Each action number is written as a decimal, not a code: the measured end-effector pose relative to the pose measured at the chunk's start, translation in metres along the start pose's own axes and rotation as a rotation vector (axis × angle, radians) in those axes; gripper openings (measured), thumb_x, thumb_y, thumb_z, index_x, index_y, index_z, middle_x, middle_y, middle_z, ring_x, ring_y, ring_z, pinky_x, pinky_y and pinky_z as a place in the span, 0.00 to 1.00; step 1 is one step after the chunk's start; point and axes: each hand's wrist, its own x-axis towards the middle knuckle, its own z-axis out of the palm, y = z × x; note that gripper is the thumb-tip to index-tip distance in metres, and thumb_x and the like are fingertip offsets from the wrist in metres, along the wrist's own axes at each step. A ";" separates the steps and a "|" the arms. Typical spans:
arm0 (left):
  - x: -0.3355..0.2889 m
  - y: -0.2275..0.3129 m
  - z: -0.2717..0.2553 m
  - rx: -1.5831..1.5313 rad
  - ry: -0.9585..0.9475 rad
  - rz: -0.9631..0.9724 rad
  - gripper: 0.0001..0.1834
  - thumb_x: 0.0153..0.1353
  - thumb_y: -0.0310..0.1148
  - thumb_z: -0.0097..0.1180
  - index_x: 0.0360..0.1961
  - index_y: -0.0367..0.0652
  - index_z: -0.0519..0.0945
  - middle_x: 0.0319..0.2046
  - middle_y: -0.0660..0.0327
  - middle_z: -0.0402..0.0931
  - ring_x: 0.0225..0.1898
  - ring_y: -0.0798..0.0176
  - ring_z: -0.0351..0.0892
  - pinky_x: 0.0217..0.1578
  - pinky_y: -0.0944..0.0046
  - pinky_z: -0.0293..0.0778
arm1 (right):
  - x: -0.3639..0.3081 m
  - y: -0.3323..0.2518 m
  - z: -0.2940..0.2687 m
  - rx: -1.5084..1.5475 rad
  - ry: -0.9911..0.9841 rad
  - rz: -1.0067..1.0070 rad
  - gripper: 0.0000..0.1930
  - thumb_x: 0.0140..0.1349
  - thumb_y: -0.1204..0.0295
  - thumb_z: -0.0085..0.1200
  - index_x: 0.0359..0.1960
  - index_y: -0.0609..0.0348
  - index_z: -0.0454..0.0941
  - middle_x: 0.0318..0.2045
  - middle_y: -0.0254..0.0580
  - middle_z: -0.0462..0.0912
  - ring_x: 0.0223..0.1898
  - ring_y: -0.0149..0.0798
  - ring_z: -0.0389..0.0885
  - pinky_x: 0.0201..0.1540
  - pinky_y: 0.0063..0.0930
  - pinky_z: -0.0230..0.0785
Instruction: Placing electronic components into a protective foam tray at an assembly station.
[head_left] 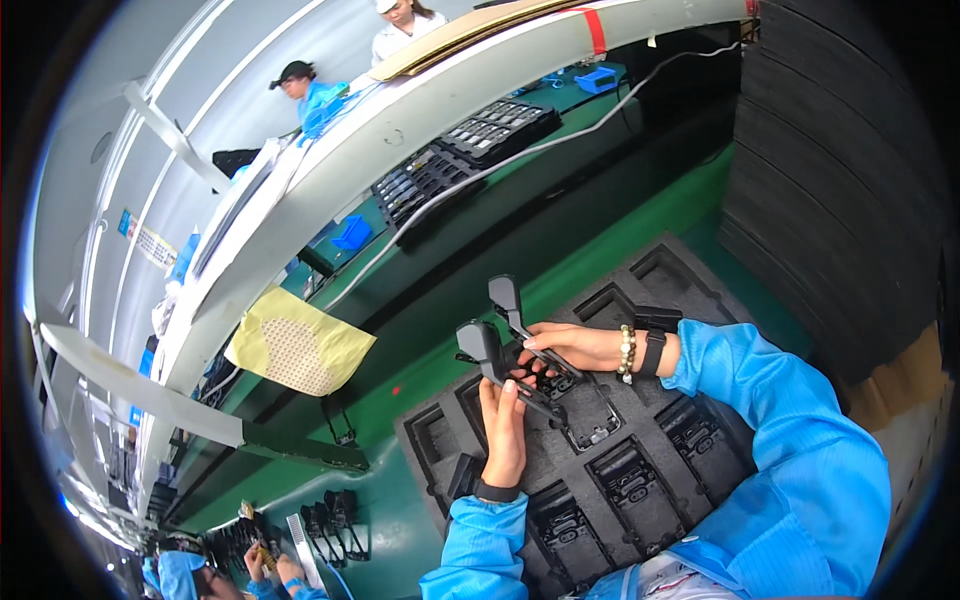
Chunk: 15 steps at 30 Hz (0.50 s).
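My left hand is closed round the stem of a black part with a flat paddle-shaped head, which points up and away. Beside it, my right hand pinches the stem of a similar black paddle-headed part. The lower ends of both stems come close together between my hands; whether they join is hard to see. Below them lies a dark grey foam tray with rectangular pockets. Several black plastic housings sit in the pockets nearest me, and a light-edged frame piece lies just under my hands.
Stacked dark foam trays rise at the right. Ahead, a green bench carries black trays of small parts and a blue bin. A yellow perforated sheet hangs off a white rail. Co-workers sit beyond and at lower left, near black parts.
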 end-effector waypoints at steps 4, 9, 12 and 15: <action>-0.002 0.005 -0.003 -0.047 -0.011 0.001 0.19 0.68 0.32 0.54 0.56 0.39 0.66 0.50 0.58 0.74 0.54 0.63 0.75 0.57 0.63 0.67 | 0.000 0.000 0.002 -0.029 -0.024 -0.011 0.28 0.64 0.54 0.57 0.59 0.56 0.65 0.46 0.36 0.77 0.47 0.30 0.75 0.45 0.24 0.66; -0.004 0.029 -0.013 -0.144 -0.095 -0.014 0.36 0.51 0.26 0.64 0.63 0.40 0.66 0.60 0.55 0.68 0.66 0.53 0.63 0.68 0.48 0.57 | 0.000 0.004 0.002 -0.558 -0.100 -0.456 0.45 0.59 0.62 0.63 0.71 0.60 0.47 0.60 0.45 0.69 0.57 0.34 0.71 0.53 0.28 0.66; -0.008 0.049 -0.024 -0.030 -0.155 0.054 0.51 0.33 0.21 0.72 0.65 0.48 0.64 0.65 0.56 0.62 0.70 0.53 0.56 0.70 0.43 0.52 | -0.011 -0.001 0.012 -0.807 -0.099 -0.635 0.47 0.52 0.65 0.67 0.70 0.60 0.51 0.61 0.48 0.68 0.55 0.39 0.72 0.57 0.36 0.66; -0.006 0.043 -0.043 0.029 -0.206 0.142 0.52 0.31 0.17 0.74 0.62 0.51 0.66 0.65 0.59 0.62 0.71 0.54 0.56 0.71 0.43 0.52 | -0.017 -0.010 0.023 -1.051 -0.088 -0.695 0.46 0.49 0.67 0.66 0.69 0.60 0.54 0.59 0.50 0.69 0.59 0.45 0.71 0.60 0.40 0.65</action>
